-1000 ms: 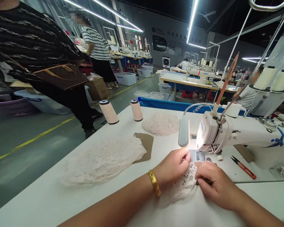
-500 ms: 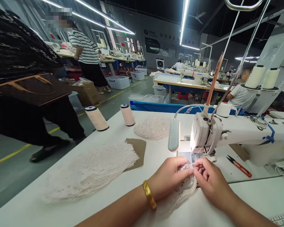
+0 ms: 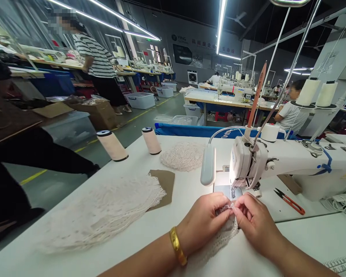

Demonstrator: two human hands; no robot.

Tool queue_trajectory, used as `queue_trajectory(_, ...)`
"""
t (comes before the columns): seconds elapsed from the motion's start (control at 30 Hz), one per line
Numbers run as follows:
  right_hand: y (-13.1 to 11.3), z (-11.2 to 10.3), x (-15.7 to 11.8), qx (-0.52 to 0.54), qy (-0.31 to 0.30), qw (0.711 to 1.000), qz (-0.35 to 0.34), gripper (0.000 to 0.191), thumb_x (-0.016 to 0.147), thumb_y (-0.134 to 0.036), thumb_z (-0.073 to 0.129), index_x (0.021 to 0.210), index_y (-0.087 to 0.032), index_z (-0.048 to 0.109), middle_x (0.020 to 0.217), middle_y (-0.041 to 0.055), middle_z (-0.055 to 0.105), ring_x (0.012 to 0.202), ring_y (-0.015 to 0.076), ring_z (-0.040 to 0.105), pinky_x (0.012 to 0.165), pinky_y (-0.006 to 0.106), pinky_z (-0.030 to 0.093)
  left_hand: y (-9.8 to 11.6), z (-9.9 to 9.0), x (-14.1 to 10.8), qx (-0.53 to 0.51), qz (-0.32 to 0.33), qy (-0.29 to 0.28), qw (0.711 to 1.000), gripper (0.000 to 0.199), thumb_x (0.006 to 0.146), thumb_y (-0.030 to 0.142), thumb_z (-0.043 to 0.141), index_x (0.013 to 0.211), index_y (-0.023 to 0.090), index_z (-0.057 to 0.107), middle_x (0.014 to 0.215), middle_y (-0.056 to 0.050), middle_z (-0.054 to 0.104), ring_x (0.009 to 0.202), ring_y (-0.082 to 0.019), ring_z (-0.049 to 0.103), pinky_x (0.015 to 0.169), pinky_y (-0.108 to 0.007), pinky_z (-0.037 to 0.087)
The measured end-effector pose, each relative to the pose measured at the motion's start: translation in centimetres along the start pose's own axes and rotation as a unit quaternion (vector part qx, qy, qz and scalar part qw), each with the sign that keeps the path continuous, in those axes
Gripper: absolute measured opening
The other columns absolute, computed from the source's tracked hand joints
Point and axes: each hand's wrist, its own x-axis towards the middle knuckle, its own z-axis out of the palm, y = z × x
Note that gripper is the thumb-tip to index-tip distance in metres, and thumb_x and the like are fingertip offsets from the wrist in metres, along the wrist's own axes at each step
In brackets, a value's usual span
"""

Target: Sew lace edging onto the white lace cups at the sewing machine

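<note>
The lace (image 3: 224, 239) is pale, soft and full of tiny holes. The left hand (image 3: 204, 217) and right hand (image 3: 257, 221) both pinch it, on the near side of the white sewing machine (image 3: 246, 157).

The head-worn camera looks forward and down across the white table (image 3: 150, 227) from close above the left hand (image 3: 206, 215) and right hand (image 3: 255, 217), past the far edge to the back wall (image 3: 198, 49)
</note>
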Motion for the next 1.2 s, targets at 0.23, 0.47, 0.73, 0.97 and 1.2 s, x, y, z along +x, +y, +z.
queue_trajectory(0.23,0.0,-0.1,0.0,0.015,0.004,1.0,0.01,0.019,0.102,-0.029,0.05,0.086,-0.025,0.06,0.074,-0.0019,0.06,0.066,0.0169,0.055,0.061,0.026,0.041,0.9,-0.5,0.2,-0.165,-0.057,-0.072,0.982,0.026,0.086,0.031,0.059,0.104,0.022,0.074,0.101,-0.001,0.079,0.096,-0.022,0.071,0.088,-0.032,0.055)
queue_trajectory(0.47,0.2,0.0,0.2,0.008,-0.015,0.997,0.073,0.02,0.1,-0.031,0.05,0.082,-0.025,0.056,0.067,-0.004,0.057,0.062,0.0163,0.053,0.059,0.025,0.039,0.4,-0.1,0.6,-0.061,-0.09,-0.04,0.993,0.023,0.09,0.039,0.056,0.079,0.02,0.064,0.081,-0.001,0.066,0.08,-0.02,0.06,0.073,-0.031,0.047)
queue_trajectory(0.73,1.2,1.2,1.0,-0.126,-0.008,0.988,0.089,0.019,0.089,-0.019,0.052,0.073,-0.025,0.043,0.062,-0.0031,0.054,0.06,0.0184,0.051,0.058,0.026,0.031,-0.5,2.2,0.5,0.212,-0.039,0.052,0.975,0.005,0.088,0.021,0.061,0.084,0.019,0.058,0.094,-0.005,0.063,0.088,-0.025,0.057,0.084,-0.041,0.042)
queue_trajectory(0.97,1.6,1.0,0.8,-0.137,-0.007,0.989,0.053,0.013,0.091,-0.014,0.052,0.083,-0.025,0.053,0.07,-0.0019,0.058,0.063,0.0186,0.054,0.06,0.026,0.035,-1.2,2.5,-0.1,0.286,0.203,0.108,0.93,0.028,0.096,0.002,0.047,0.078,0.02,0.06,0.079,0.0,0.067,0.073,-0.019,0.054,0.08,-0.039,0.035)
queue_trajectory(1.2,2.9,0.3,-0.2,-0.173,-0.025,0.981,-0.087,0.025,0.101,-0.013,0.047,0.087,-0.024,0.064,0.083,0.0027,0.062,0.075,0.0208,0.056,0.067,0.029,0.04,-1.4,1.9,-0.4,0.249,0.198,0.062,0.946,0.026,0.103,0.012,0.051,0.087,0.02,0.068,0.085,0.0,0.074,0.076,-0.019,0.061,0.083,-0.04,0.038)
